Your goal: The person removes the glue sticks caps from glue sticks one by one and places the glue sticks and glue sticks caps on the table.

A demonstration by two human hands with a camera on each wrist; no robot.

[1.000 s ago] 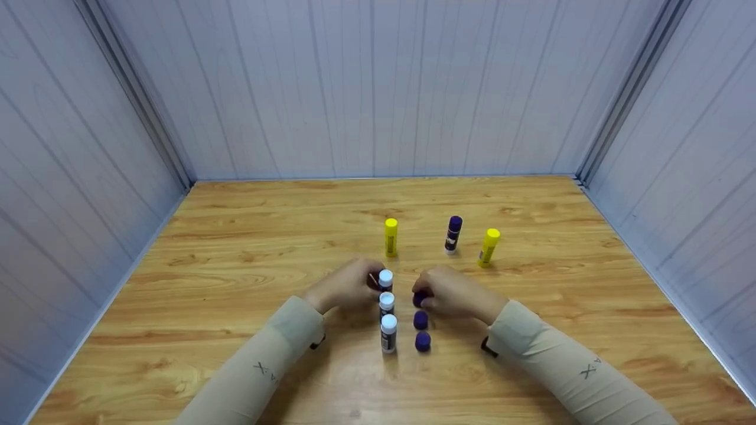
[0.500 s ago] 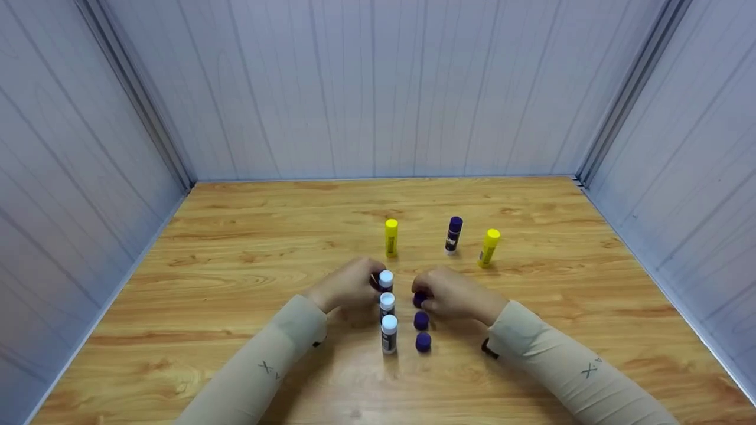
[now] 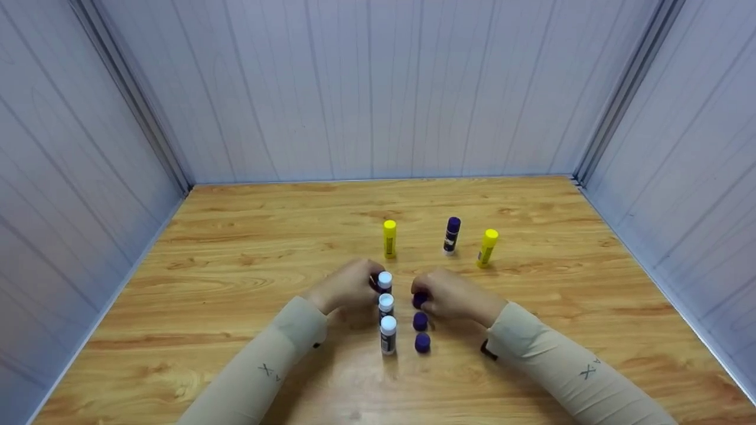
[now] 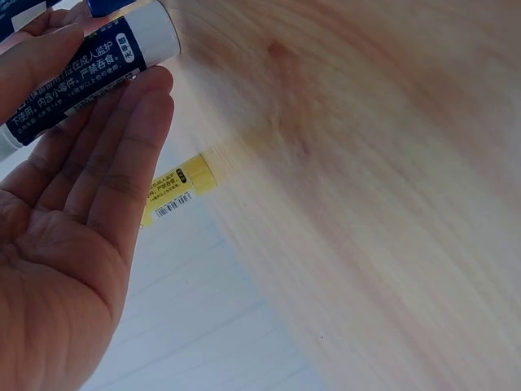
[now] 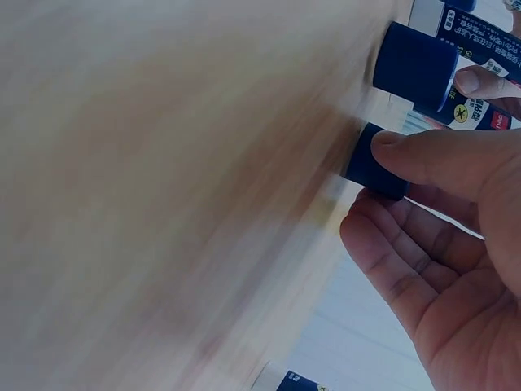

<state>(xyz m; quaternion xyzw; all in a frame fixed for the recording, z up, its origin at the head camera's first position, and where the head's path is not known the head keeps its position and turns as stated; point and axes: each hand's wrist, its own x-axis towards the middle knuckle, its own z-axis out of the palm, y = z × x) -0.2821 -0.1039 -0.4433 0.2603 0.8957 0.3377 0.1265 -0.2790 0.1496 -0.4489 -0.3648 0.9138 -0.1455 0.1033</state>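
Note:
Three uncapped glue sticks with white tops and dark labels stand in a row toward me. My left hand (image 3: pixel 345 286) grips the farthest glue stick (image 4: pixel 89 69) between thumb and fingers, its base at the tabletop. Closer to me are the middle glue stick (image 3: pixel 386 307) and the nearest one (image 3: pixel 388 336), both upright. Right of them, a line of dark blue caps runs parallel. With thumb and fingers my right hand (image 3: pixel 458 295) pinches the farthest cap (image 5: pixel 374 167), which sits on the table. The other two, a middle cap (image 3: pixel 420 321) and a near cap (image 3: pixel 422 343), stand untouched.
Beyond my hands stand a yellow glue stick (image 3: pixel 390 239), a capped dark blue glue stick (image 3: pixel 452 236) and another yellow glue stick (image 3: pixel 487 248) on the right. The wooden table (image 3: pixel 248 236) is bounded by white panel walls (image 3: pixel 378 88) at the back and sides.

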